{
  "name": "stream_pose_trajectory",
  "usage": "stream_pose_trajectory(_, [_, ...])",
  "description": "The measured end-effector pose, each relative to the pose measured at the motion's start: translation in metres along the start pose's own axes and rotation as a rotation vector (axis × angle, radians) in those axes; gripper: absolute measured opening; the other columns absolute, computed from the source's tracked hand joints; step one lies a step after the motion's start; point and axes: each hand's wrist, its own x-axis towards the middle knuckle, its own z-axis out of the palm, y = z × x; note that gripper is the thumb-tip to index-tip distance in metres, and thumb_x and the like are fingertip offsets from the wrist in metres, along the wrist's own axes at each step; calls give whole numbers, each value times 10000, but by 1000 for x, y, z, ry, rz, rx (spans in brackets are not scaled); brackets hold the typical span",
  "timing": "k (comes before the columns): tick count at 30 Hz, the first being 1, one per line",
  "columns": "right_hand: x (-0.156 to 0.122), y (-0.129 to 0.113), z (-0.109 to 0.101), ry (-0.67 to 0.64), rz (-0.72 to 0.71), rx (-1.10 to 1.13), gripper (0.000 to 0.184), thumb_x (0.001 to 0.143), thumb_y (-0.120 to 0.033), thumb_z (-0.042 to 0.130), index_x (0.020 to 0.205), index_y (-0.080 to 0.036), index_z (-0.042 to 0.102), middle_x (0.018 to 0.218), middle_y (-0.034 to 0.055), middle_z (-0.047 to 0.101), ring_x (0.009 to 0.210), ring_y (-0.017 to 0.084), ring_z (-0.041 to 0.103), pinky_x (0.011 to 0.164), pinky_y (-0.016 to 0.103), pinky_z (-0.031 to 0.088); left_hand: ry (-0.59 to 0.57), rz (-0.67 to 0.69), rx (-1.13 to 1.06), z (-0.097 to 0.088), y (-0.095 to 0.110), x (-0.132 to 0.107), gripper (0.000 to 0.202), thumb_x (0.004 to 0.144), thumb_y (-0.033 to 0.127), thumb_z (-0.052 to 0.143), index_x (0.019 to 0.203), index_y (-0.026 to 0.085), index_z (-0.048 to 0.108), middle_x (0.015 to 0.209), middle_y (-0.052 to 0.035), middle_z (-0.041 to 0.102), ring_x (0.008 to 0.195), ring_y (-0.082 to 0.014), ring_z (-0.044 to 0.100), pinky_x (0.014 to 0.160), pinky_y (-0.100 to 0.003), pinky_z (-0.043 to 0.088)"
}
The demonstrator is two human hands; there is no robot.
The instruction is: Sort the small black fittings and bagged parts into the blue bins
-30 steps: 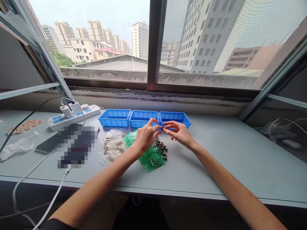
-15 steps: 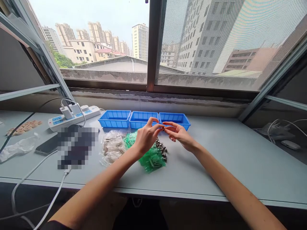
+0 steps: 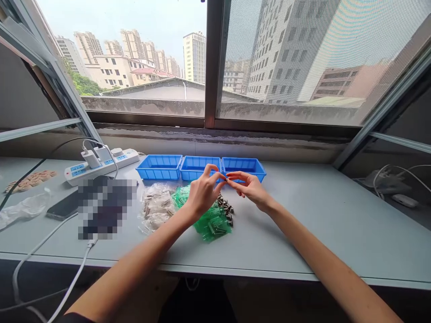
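My left hand (image 3: 203, 192) and my right hand (image 3: 252, 188) meet fingertip to fingertip above the desk, in front of the blue trays. Both are pinched on one small dark piece (image 3: 226, 180), mostly hidden by the fingers and too small to name. Below them lies a loose pile of dark metal screws (image 3: 229, 209). Green plastic bags (image 3: 213, 225) with thin metal pieces inside lie under my left hand and wrist. To their left are clear plastic bags (image 3: 156, 204) holding more small pieces.
Three blue trays (image 3: 158, 173) stand in a row along the back. At the left are a power strip (image 3: 102, 167) with chargers, a phone (image 3: 62, 208), white cables (image 3: 88, 246), a crumpled plastic bag (image 3: 25, 210) and small tan pieces (image 3: 31, 181). A window rises behind the desk.
My view has shifted very slightly. Both hands stay together on the small dark piece, with only a slight shift of the fingers.
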Motion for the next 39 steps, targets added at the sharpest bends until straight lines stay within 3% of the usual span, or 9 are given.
stream_pose_trajectory(8, [-1,-1,2,-3,-36,-47,392,552,-379,769,871,-169,678,860,54,686,447,50,439,411,209,336,-97,-37,33,0,1,0,138,863,326,580,945,241,651,1176,-35,529,642,-113,626,466,-209,391])
stream_pose_trajectory(15, [0,1,0,9,-19,-76,397,622,-434,722,922,-175,702,893,68,687,430,47,429,404,218,347,-65,-52,29,-1,1,0,183,900,335,521,1023,262,634,1158,-33,537,648,-108,626,461,-200,383])
stream_pose_trajectory(19, [0,3,2,21,-5,-76,420,636,-496,693,918,-184,707,853,51,675,421,43,405,390,214,337,-46,-56,27,-2,-1,0,165,886,346,544,958,272,674,1162,-26,546,662,-106,626,470,-203,383])
stream_pose_trajectory(23, [4,4,-2,102,-12,-88,494,619,-585,672,890,-173,699,787,35,648,412,41,392,372,208,329,-44,-69,37,-2,-1,1,153,870,327,574,837,260,707,1152,-11,571,659,-105,623,468,-208,370])
stream_pose_trajectory(27, [8,6,-11,216,-43,-123,545,559,-645,690,804,-159,680,790,48,646,399,46,407,353,213,337,-63,-70,60,-3,1,1,182,901,279,526,877,251,704,1140,-12,585,639,-96,616,449,-204,346])
stream_pose_trajectory(33, [11,11,-25,398,-152,-323,484,618,-617,682,776,-160,688,760,66,656,408,83,478,349,227,396,-47,-37,50,-1,-1,1,152,875,286,563,848,246,707,1154,-19,571,713,-120,632,451,-204,341])
stream_pose_trajectory(36, [12,13,-30,441,-178,-323,504,652,-592,672,922,-167,695,868,89,680,424,99,517,345,237,424,-35,-35,31,1,-2,1,134,847,309,605,802,237,708,1136,-19,574,719,-127,626,444,-206,328])
stream_pose_trajectory(39, [12,9,-31,310,-176,-241,684,669,-574,670,1233,-198,573,1089,119,655,440,98,548,338,236,423,-37,-45,24,1,-1,1,138,848,314,603,803,237,708,1131,-22,571,720,-128,620,446,-205,328])
